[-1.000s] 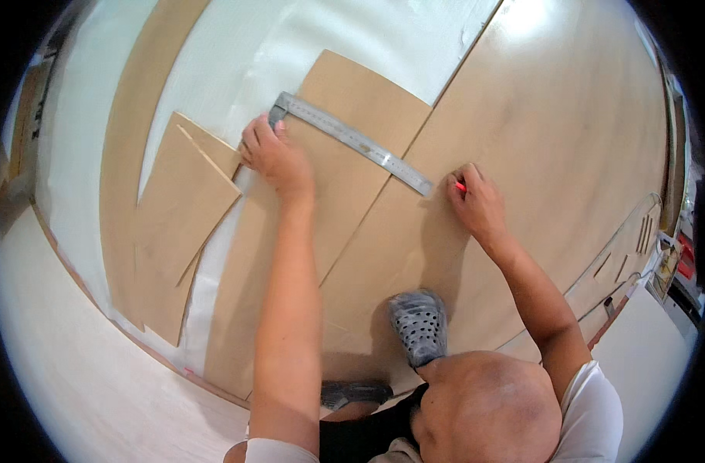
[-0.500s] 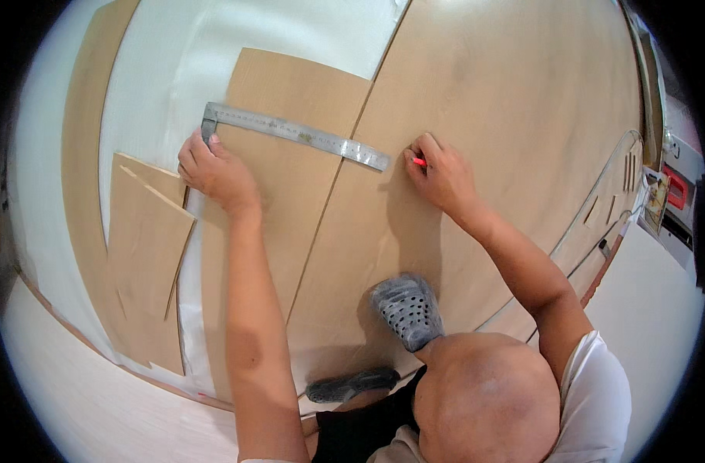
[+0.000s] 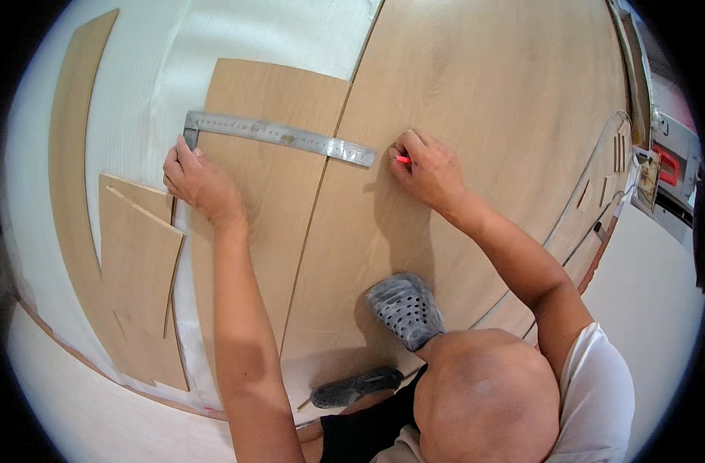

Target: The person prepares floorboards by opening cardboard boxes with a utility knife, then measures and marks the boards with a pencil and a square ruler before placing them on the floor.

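Note:
My left hand is closed on the short dark stock of a metal try square. Its ruled steel blade lies across a wood-look plank, over the seam, and ends on the broad boards to the right. Just right of the blade's tip, my right hand is closed round a red-ended pencil or marker, most of it hidden by the fingers. That hand hovers near or rests on the boards; I cannot tell which.
Cut plank pieces overlap beside my left forearm, and a long plank lies farther left on white underlay. My grey clog stands on the boards. A cable, small wood strips and a red-handled case are at the right.
The whole view has shifted slightly left. Both hands, the try square and the red-ended tool keep about the same places on the boards.

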### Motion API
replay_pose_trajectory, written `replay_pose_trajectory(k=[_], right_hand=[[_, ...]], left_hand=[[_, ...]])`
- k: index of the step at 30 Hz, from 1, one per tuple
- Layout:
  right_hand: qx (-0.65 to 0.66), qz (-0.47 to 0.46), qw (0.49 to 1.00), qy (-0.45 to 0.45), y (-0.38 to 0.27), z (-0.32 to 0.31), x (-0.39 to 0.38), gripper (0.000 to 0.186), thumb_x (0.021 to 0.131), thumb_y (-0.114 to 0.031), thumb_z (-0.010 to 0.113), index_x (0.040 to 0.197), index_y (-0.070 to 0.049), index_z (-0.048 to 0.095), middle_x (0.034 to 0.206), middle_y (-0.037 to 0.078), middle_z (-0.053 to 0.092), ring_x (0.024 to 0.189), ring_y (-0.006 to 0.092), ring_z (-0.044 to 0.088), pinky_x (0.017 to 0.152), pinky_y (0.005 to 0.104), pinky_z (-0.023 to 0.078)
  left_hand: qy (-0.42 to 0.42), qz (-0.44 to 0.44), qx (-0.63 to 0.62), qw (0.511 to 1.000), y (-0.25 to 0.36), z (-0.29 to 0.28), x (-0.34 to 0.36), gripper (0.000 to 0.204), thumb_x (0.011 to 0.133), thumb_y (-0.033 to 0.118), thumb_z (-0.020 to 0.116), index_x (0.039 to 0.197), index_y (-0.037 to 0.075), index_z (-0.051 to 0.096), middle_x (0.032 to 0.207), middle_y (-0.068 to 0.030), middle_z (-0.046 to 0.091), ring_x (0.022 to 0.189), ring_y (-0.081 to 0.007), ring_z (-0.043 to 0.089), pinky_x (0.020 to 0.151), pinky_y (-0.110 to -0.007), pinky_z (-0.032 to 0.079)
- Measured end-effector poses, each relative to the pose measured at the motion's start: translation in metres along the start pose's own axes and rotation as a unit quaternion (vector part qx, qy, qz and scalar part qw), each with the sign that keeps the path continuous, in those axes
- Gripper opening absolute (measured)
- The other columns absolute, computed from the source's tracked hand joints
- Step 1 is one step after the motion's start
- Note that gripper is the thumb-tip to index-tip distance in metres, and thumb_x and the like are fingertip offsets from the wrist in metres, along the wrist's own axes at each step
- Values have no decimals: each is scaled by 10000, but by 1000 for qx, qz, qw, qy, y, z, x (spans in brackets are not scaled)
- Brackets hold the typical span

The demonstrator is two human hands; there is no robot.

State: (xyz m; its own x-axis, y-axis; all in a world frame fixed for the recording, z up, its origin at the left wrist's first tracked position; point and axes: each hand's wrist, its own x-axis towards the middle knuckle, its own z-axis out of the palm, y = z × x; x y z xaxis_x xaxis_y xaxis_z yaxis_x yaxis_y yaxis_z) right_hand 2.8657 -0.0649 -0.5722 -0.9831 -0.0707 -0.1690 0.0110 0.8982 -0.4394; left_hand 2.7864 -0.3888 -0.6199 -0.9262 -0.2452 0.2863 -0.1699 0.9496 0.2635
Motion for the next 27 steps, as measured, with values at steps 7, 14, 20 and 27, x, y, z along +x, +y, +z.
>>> replay_pose_trajectory(k=[7,14,20,27], right_hand=[[3,5,1000,-4,0,1,1,171,849,-193,678,893,-61,578,875,134,620,816,339,640,679,443,517],[4,8,1000,-3,-1,-2,2,181,872,-211,653,864,-52,567,890,141,622,820,346,640,690,450,513],[201,109,973,-33,-29,-36,24,302,1016,-287,522,914,-17,610,830,146,591,740,294,596,680,404,483],[452,37,890,-48,-108,-47,101,391,1049,-356,512,985,-16,695,788,104,584,726,211,531,715,324,465]], left_hand=[[-23,10,21,999,-3,1,0,363,980,64,568,1338,4,566,1274,-135,519,1194,-306,475,1034,-461,377],[1,31,18,999,-4,5,0,371,967,57,569,1334,4,571,1234,-145,562,1148,-325,523,1014,-456,392],[2,21,7,1000,-10,7,1,391,945,72,595,1335,52,576,1227,-127,562,1137,-327,523,1007,-460,395],[5,-5,19,1000,-2,7,2,393,927,114,619,1317,80,583,1233,-91,560,1153,-315,506,1000,-467,391]])
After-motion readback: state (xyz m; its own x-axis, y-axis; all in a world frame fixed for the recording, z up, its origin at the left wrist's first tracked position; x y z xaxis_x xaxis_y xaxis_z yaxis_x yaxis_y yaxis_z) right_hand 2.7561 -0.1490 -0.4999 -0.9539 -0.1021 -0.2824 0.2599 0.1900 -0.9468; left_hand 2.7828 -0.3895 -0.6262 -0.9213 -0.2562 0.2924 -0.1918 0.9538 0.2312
